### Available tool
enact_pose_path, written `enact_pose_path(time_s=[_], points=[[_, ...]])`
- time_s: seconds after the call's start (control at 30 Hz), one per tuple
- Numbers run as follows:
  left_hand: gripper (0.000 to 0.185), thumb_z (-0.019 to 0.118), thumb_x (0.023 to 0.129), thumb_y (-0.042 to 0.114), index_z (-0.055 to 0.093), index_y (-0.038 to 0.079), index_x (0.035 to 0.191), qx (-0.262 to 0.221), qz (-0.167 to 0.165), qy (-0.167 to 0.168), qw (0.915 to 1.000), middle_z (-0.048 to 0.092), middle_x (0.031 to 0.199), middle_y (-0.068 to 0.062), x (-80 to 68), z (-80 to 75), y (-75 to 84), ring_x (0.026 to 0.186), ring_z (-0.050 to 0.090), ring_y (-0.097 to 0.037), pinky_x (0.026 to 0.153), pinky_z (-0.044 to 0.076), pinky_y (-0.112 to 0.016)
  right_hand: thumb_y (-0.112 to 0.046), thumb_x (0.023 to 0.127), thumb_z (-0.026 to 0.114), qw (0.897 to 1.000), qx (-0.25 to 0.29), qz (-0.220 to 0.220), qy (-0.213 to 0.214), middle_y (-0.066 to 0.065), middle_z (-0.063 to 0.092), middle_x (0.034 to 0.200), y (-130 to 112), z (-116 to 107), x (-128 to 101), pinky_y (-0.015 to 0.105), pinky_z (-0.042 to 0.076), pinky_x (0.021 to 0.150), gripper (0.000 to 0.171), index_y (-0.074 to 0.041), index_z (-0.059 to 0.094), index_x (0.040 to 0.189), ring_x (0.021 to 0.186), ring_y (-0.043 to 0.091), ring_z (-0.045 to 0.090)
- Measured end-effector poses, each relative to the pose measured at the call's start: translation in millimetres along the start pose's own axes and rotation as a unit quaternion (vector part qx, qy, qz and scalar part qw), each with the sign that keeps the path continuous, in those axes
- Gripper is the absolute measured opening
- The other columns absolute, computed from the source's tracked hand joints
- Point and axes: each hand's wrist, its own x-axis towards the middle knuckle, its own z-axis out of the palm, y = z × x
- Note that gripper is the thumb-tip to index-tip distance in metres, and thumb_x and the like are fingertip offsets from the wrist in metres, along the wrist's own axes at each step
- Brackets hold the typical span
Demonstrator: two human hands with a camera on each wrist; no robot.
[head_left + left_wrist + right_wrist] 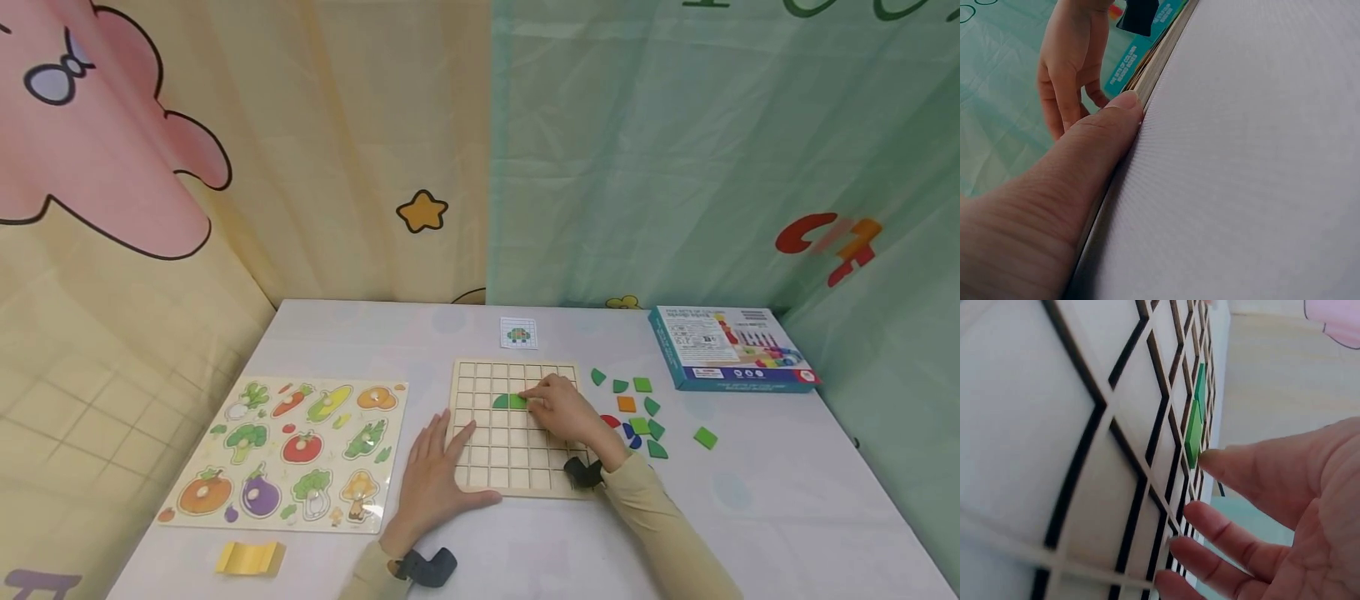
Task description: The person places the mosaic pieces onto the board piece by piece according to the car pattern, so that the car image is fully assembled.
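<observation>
A wooden grid board (480,461) lies on the table in front of me. Two green pieces sit side by side in its cells: a darker quarter-circle (501,402) and a lighter square (517,402). My right hand (562,410) is over the board; in the right wrist view a fingertip touches the edge of the green square (1193,434), with the other fingers loosely bent near the grid. With fingers spread, my left hand (432,479) rests at the board's left front corner. Its thumb (1094,140) lies against the front edge in the left wrist view.
Loose green, blue, red and orange pieces (642,384) lie right of the board. A small pattern card (518,333) is behind it, and a box (735,350) at the back right. To the left are a vegetable puzzle (281,467) and a yellow piece (251,558).
</observation>
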Motion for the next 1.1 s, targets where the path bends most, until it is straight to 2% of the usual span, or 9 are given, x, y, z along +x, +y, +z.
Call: enact_pose_path(time_s=[0.13, 0.3, 0.43, 0.53, 0.73, 0.9, 1.1], points=[[0.111, 0.056, 0.058, 0.087, 0.038, 0.022, 0.147, -0.002, 0.0, -0.002, 1.0, 0.016, 0.155, -0.016, 0.2, 0.3, 1.1, 0.142, 0.011, -0.031, 0.113, 0.01, -0.045, -0.012, 0.092, 0.061, 0.999, 0.028, -0.023, 0.006, 0.005, 0.057, 0.1, 7.1, -5.8, -13.0, 0.036, 0.044, 0.073, 0.024, -0.006, 0.069, 0.114, 0.092, 0.022, 0.049], [0.111, 0.056, 0.058, 0.087, 0.037, 0.022, 0.147, -0.005, -0.001, -0.005, 1.0, 0.015, 0.156, -0.015, 1.5, 0.4, 2.4, 0.142, 0.01, -0.031, 0.113, 0.01, -0.046, -0.013, 0.091, 0.064, 0.997, 0.061, -0.031, 0.045, 0.006, 0.062, 0.104, 20.3, -19.0, -35.3, 0.045, 0.047, 0.081, 0.022, -0.004, 0.069, 0.111, 0.101, 0.027, 0.053], [0.112, 0.056, 0.058, 0.087, 0.038, 0.022, 0.147, -0.006, -0.001, -0.003, 1.0, 0.015, 0.156, -0.016, 1.9, -0.4, 2.2, 0.142, 0.01, -0.031, 0.113, 0.009, -0.045, -0.012, 0.091, 0.065, 0.994, 0.064, -0.021, 0.083, 0.008, 0.063, 0.106, 34.5, -33.4, -54.2, 0.042, 0.051, 0.075, 0.02, -0.003, 0.07, 0.108, 0.099, 0.028, 0.055], [0.111, 0.057, 0.058, 0.087, 0.038, 0.021, 0.147, -0.006, 0.001, -0.001, 1.0, 0.016, 0.155, -0.016, 1.3, -0.5, 1.8, 0.142, 0.011, -0.031, 0.113, 0.009, -0.044, -0.01, 0.091, 0.065, 0.993, 0.055, 0.007, 0.101, 0.01, 0.064, 0.106, 45.7, -44.5, -67.2, 0.043, 0.053, 0.073, 0.018, -0.002, 0.07, 0.106, 0.097, 0.029, 0.056], [0.111, 0.059, 0.059, 0.085, 0.039, 0.02, 0.146, -0.006, 0.005, 0.003, 1.0, 0.017, 0.155, -0.017, 1.0, -1.3, 1.6, 0.141, 0.012, -0.032, 0.113, 0.01, -0.045, -0.009, 0.089, 0.066, 0.989, 0.022, 0.094, 0.114, 0.016, 0.065, 0.105, 65.2, -62.3, -89.3, 0.053, 0.05, 0.081, 0.017, 0.0, 0.07, 0.103, 0.098, 0.035, 0.056], [0.11, 0.06, 0.058, 0.084, 0.04, 0.02, 0.146, -0.005, 0.002, 0.002, 1.0, 0.017, 0.155, -0.017, 0.6, -2.7, 1.3, 0.141, 0.012, -0.032, 0.113, 0.011, -0.045, -0.012, 0.09, 0.064, 0.982, 0.012, 0.151, 0.114, 0.018, 0.064, 0.103, 77.6, -73.5, -99.2, 0.05, 0.05, 0.076, 0.021, 0.002, 0.068, 0.106, 0.094, 0.036, 0.056], [0.11, 0.061, 0.058, 0.084, 0.039, 0.021, 0.146, -0.005, 0.001, 0.0, 1.0, 0.017, 0.155, -0.017, 0.1, -2.7, 1.7, 0.141, 0.012, -0.032, 0.113, 0.011, -0.045, -0.015, 0.089, 0.065, 0.973, 0.013, 0.21, 0.094, 0.019, 0.065, 0.102, 89.4, -81.7, -96.5, 0.042, 0.049, 0.071, 0.027, 0.003, 0.066, 0.109, 0.087, 0.031, 0.056]])
